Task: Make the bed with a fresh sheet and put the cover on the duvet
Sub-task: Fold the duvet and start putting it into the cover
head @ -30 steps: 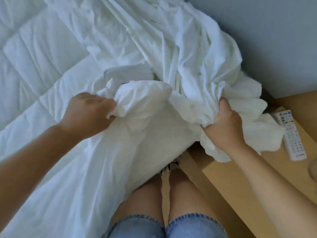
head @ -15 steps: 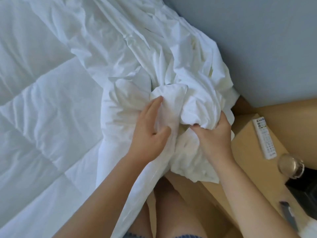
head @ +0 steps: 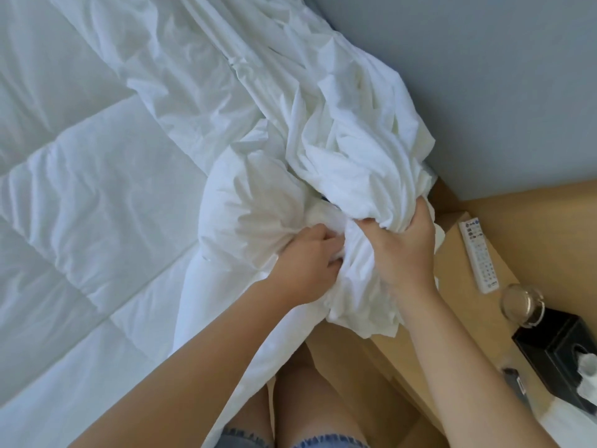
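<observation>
Currently: cover bunched at the bedside corner, both hands closed on cloth

1. Position: the duvet cover (head: 355, 150) lies in a crumpled heap along the wall side of the bed, over the quilted duvet (head: 80, 189), which is spread flat to the left.
2. Hands: the left hand (head: 310, 263) has its fingers curled into gathered cloth over a padded corner; the right hand (head: 400, 250) grips a thick bunch of cover just beside it; neither is open.
3. Handling, as judged: the cover is light, thin and limp, creases readily and will slip through a loose hold; the duvet is soft and bulky but not heavy; best taken at corners and seams, a full fistful each.
4. Surroundings: grey wall (head: 484, 76) close behind; wooden bedside table (head: 510, 270) to the right carrying 1 remote (head: 478, 257), 1 glass (head: 520, 303) and 1 black tissue box (head: 562, 350); trailing cloth near the glass is a risk.
</observation>
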Demonstrator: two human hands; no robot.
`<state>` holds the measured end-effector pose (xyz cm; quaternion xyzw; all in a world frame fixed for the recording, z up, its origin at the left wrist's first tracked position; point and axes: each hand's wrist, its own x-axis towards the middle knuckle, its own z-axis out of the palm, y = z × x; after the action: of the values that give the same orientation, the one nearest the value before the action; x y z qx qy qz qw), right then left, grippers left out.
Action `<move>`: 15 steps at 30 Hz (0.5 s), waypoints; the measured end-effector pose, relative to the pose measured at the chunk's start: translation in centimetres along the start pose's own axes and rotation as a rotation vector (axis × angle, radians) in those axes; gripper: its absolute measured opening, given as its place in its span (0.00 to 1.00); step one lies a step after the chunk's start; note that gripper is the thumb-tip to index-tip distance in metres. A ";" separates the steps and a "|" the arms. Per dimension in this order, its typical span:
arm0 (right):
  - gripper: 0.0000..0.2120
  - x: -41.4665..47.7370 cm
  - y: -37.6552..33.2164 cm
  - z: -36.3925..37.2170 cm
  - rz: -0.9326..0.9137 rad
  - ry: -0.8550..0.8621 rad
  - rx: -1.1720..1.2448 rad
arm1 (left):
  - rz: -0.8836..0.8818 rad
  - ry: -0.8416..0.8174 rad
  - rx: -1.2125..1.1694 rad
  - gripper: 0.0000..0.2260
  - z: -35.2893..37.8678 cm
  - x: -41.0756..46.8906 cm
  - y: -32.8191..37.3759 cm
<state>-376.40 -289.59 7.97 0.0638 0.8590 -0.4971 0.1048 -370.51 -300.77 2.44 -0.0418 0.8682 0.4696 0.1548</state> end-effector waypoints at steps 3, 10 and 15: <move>0.28 0.5 -0.1 -0.5 0.032 -0.005 0.010 | 0.066 -0.090 0.218 0.12 -0.1 -0.2 -0.3; 0.39 -0.3 1.0 -0.1 0.055 -0.468 -0.524 | -0.288 -0.119 -1.262 0.09 -0.4 -1.9 0.1; 0.31 -3.6 2.9 2.2 -0.147 -0.672 -0.715 | -0.450 0.077 -1.231 0.28 1.5 -1.1 -0.1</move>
<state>-371.98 -290.08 5.31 -0.2007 0.8967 -0.1705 0.3558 -369.11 -299.65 1.96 -0.3199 0.4158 0.8350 0.1659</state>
